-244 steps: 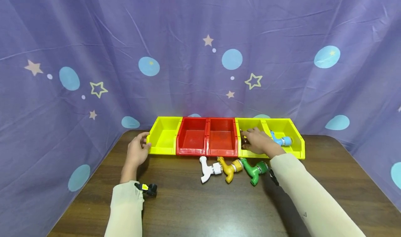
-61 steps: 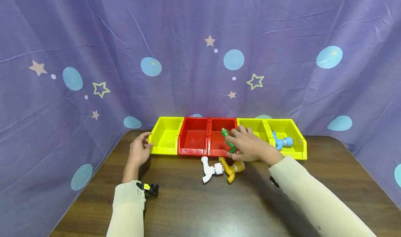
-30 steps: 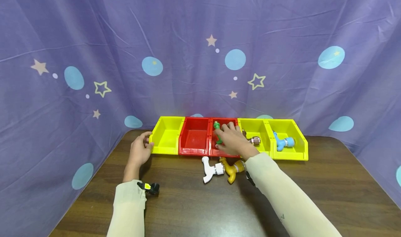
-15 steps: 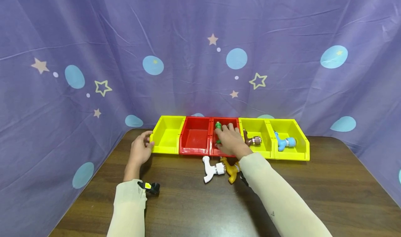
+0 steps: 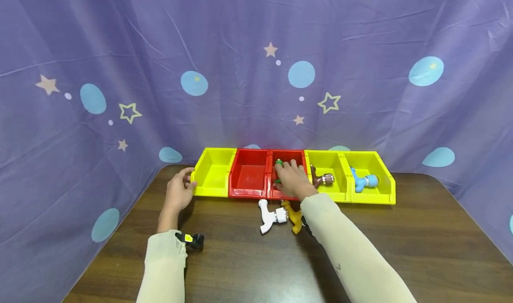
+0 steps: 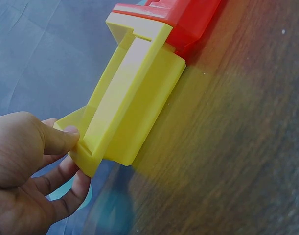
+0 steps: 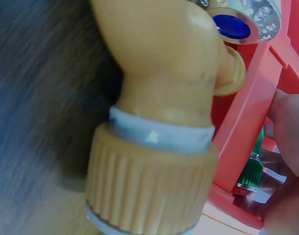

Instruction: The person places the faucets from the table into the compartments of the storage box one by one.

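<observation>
My left hand (image 5: pixel 178 191) pinches the side wall of the leftmost yellow bin (image 5: pixel 210 191); in the left wrist view its thumb lies on the corner of that yellow bin (image 6: pixel 151 105), with fingers behind. My right hand (image 5: pixel 293 179) reaches down into the right-hand red bin (image 5: pixel 286 197) and holds a green tap (image 5: pixel 279 162), mostly hidden under the fingers. In the right wrist view the ribbed handle of the green tap (image 7: pixel 252 174) shows by the thumb. A white tap (image 5: pixel 272 216) and a yellow tap (image 5: pixel 294 216) lie on the table before the bins.
To the right, a brown tap (image 5: pixel 323 178) lies in one yellow bin (image 5: pixel 328 198) and a light-blue tap (image 5: pixel 364 181) in the end yellow bin (image 5: pixel 372 199). Another red bin (image 5: pixel 248 192) stands left of my right hand. A purple curtain (image 5: pixel 240 71) hangs behind the wooden table (image 5: pixel 240 267).
Earlier my right hand was at the brown tap in its yellow bin. Since then it has carried the green tap from the table into the red bin. My left hand stays put.
</observation>
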### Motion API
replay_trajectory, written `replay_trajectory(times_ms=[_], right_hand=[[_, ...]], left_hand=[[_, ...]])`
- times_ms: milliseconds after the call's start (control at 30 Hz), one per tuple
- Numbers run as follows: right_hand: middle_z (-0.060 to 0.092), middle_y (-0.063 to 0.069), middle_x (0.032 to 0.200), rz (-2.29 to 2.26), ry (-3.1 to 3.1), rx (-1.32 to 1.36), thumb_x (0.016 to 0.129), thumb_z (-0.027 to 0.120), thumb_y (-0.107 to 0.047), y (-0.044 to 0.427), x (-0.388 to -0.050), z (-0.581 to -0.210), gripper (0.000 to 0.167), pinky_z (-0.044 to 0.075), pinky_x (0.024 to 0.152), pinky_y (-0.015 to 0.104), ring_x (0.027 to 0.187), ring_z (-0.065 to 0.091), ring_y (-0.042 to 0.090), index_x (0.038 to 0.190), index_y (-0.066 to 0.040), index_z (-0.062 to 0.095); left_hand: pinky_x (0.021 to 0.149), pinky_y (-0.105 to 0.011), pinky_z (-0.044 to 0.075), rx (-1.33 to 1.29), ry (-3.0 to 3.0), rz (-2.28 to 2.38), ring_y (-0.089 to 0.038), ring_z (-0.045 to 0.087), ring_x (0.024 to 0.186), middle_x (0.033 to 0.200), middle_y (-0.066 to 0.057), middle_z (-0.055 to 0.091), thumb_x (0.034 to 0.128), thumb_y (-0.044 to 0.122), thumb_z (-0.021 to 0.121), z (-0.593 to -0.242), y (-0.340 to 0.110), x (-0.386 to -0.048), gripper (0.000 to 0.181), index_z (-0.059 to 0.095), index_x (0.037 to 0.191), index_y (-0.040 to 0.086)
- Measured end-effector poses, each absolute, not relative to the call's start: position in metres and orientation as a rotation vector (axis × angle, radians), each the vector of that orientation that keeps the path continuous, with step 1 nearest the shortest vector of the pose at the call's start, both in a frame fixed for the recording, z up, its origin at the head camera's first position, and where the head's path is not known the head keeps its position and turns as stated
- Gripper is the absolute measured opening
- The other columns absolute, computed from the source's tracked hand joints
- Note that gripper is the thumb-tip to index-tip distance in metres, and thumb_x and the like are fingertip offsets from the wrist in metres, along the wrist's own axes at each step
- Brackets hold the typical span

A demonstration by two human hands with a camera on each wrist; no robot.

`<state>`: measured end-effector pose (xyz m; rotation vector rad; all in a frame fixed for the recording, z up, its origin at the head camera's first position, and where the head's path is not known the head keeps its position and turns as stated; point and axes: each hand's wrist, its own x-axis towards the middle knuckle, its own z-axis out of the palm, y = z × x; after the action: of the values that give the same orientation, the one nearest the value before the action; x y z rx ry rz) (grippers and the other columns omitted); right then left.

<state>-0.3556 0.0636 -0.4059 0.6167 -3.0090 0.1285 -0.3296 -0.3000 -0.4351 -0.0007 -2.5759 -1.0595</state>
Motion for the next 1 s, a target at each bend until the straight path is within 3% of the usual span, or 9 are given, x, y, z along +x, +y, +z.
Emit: replay_trajectory(times_ms=[267,533,1000], right_hand=[[0.063,0.009,0.120,0.133,-3.052,0.564,0.092,0.078,-0.034,0.059,-0.362,-0.409,0.055,0.043,0.088,0.045,0.112,0.046,0.031,0.138,-0.013,0.056],[0.064,0.009,0.130,0.162,-3.078,0.566,0.091,0.079,-0.034,0.059,-0.361,-0.408,0.057,0.045,0.098,0.050,0.117,0.050,0.033,0.139,-0.012,0.058],[0.062,0.011,0.134,0.201,-3.110,0.516,0.093,0.077,-0.027,0.058,-0.367,-0.413,0.056,0.042,0.106,0.056,0.124,0.048,0.036,0.142,-0.011,0.057]], left_hand=[[0.081,-0.041,0.050,0.013,-2.585,-1.054,-0.032,0.060,0.097,0.115,-0.019,0.060,0.0983,0.000,0.063,-0.431,-0.299,-0.329,0.046,0.053,0.143,0.003],[0.082,-0.041,0.050,0.015,-2.591,-1.049,-0.032,0.060,0.098,0.116,-0.020,0.060,0.0987,0.000,0.062,-0.432,-0.297,-0.329,0.046,0.053,0.143,0.003],[0.081,-0.042,0.051,0.008,-2.586,-1.050,-0.033,0.060,0.098,0.117,-0.021,0.060,0.0988,0.000,0.062,-0.432,-0.298,-0.328,0.045,0.053,0.143,0.002]])
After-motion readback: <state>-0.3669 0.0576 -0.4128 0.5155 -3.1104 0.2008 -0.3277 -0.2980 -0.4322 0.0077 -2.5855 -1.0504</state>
